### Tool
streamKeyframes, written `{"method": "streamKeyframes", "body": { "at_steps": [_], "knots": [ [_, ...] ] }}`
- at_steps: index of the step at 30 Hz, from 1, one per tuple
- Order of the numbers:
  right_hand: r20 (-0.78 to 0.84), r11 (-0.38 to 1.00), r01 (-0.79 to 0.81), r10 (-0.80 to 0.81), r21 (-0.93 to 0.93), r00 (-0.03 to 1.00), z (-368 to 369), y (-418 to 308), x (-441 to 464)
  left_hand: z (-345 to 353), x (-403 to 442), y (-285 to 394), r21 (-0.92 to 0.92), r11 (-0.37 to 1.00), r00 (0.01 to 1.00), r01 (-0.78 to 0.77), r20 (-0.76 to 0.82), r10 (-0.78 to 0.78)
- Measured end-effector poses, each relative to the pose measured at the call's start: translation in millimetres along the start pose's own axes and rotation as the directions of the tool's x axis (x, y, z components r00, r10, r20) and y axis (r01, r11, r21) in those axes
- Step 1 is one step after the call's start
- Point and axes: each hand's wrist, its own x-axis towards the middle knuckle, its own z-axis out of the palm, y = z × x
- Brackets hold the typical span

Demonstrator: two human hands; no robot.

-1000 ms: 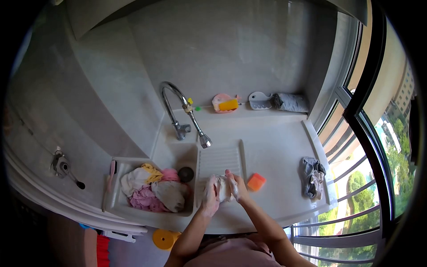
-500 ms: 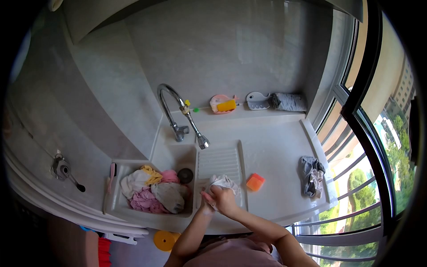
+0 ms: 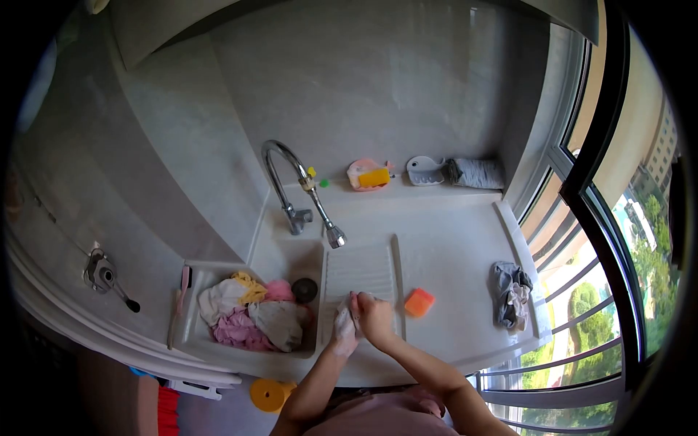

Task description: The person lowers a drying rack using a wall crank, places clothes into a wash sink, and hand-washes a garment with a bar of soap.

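Observation:
Over the ribbed washboard (image 3: 360,265) of the white sink unit, my two hands meet on a wet white cloth (image 3: 343,315). My left hand (image 3: 347,337) is closed on it, with part of the cloth lying along the fingers. Pressed against it is my right hand (image 3: 376,320), closed in a fist on the same cloth; most of what lies between the palms is hidden. An orange-red soap block (image 3: 419,303) lies just right of the washboard. Left of my hands, the basin holds a heap of white, yellow and pink clothes (image 3: 251,312).
A chrome faucet (image 3: 291,171) arches above the basin, near a dark round drain piece (image 3: 305,290). A brush (image 3: 182,294) rests on the left rim. Grey garments (image 3: 512,294) lie at the right edge. Behind stand a pink soap dish (image 3: 361,175), a grey dish (image 3: 425,171) and a folded grey cloth (image 3: 476,174).
The cloth was bunched beyond my fists and now lies more gathered between my hands, toward the left one. Both hands have shifted slightly, the right turning over. The view has tilted a little.

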Motion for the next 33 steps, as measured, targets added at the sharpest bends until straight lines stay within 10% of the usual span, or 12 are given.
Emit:
{"method": "streamKeyframes", "body": {
  "at_steps": [2,7,10,11,15,18,21,28,30,32,33],
  "knots": [
    [-0.043,0.956,0.275,-0.272,0.1,0.961,-13,-26,-16,-4,1,-3,0.003,1.0,1.0,0.0,0.014,0.0],
    [-0.092,0.999,-0.006,0.01,0.037,0.996,3,7,11,-15,3,-7,0.007,1.0,0.998,-0.004,0.059,0.004],
    [-0.068,0.988,0.151,-0.154,-0.046,0.986,-9,-16,-7,-15,5,-3,-0.199,0.976,0.994,0.087,0.082,-0.072],
    [-0.097,0.95,0.311,-0.309,0.009,0.946,-7,-20,-16,-27,26,-2,-0.264,0.914,0.762,0.307,0.644,-0.07],
    [-0.067,0.989,0.145,-0.146,-0.022,0.987,1,5,5,5,-4,10,-0.054,0.995,0.996,0.087,0.027,-0.086],
    [-0.054,1.0,-0.016,0.016,0.014,0.998,2,8,8,1,12,-1,-0.032,0.996,0.996,0.088,-0.001,-0.088],
    [-0.055,0.921,0.387,-0.386,0.028,0.921,-11,-27,-15,1,3,2,-0.061,0.995,0.995,0.084,0.051,-0.081],
    [-0.078,0.991,0.118,-0.122,-0.059,0.989,-4,-5,-1,-14,14,-17,-0.004,1.0,1.0,0.002,-0.006,-0.002],
    [-0.09,0.93,0.366,-0.364,0.017,0.927,-13,-29,-17,18,2,-41,-0.818,0.565,0.606,0.111,0.506,0.613],
    [-0.088,0.929,0.371,-0.369,0.004,0.925,-13,-17,-8,1,4,17,-0.16,0.936,0.856,0.312,0.474,-0.205],
    [-0.101,0.979,0.203,-0.199,0.027,0.975,-5,-4,-2,0,7,7,-0.048,0.985,0.957,0.169,0.248,-0.152]
  ]
}}
